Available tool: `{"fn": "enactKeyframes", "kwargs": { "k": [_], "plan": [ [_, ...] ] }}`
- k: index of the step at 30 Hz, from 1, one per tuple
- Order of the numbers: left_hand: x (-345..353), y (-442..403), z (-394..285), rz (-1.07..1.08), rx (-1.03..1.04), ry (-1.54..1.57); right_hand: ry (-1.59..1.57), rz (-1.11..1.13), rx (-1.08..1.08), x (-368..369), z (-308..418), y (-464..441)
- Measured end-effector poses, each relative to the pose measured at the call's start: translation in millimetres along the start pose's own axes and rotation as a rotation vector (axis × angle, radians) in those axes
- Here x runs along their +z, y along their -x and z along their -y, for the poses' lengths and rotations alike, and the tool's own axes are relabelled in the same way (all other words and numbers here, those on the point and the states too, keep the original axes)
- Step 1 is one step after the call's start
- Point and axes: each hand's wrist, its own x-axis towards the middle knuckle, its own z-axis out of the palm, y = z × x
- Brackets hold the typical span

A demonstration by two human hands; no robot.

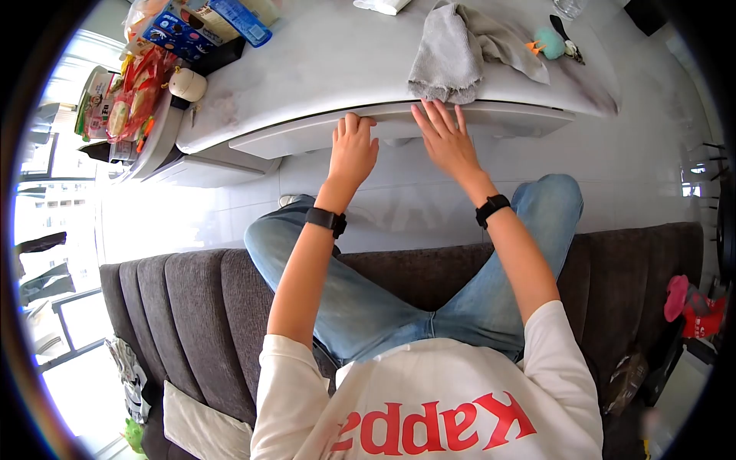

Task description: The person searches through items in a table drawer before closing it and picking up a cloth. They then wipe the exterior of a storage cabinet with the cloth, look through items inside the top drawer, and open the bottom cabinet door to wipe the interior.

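A white drawer point(307, 138) juts out a little from under the front edge of the marble-look table. My left hand point(353, 152) is at the drawer's front panel, its fingers bent together over the top edge and the thumb on the near side. To the right, my right hand point(448, 146) rests against the same panel with its fingers spread, the fingertips just below a crumpled grey towel point(448, 57). Whether those fingertips touch the towel, I cannot tell. The inside of the drawer is hidden.
On the tabletop point(322, 69) are a blue bottle point(241, 21), a blue patterned package point(182, 32), and a teal toy point(549, 44) beside a dark-handled item. Red snack packs point(142, 96) crowd the left end. A dark sofa point(230, 307) is beneath me.
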Motion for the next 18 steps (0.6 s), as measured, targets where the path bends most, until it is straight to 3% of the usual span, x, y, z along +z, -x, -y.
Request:
{"fn": "enactKeyframes", "kwargs": {
  "k": [4,11,13,14,18],
  "plan": [
    [7,-16,5,0.0,-0.045,0.024,-0.061,-0.02,0.03,0,3,-4],
    [25,-35,13,0.025,-0.147,0.073,-0.085,-0.381,0.197,-49,-14,-44],
    [29,-39,21,0.014,-0.133,-0.008,-0.11,-0.394,0.235,-54,-31,-54],
    [27,-44,24,0.145,-0.146,-0.023,-0.124,-0.397,0.251,-55,-39,-60],
    [31,-51,34,0.122,-0.087,0.002,-0.136,-0.322,0.22,-60,-52,-89]
  ]
}}
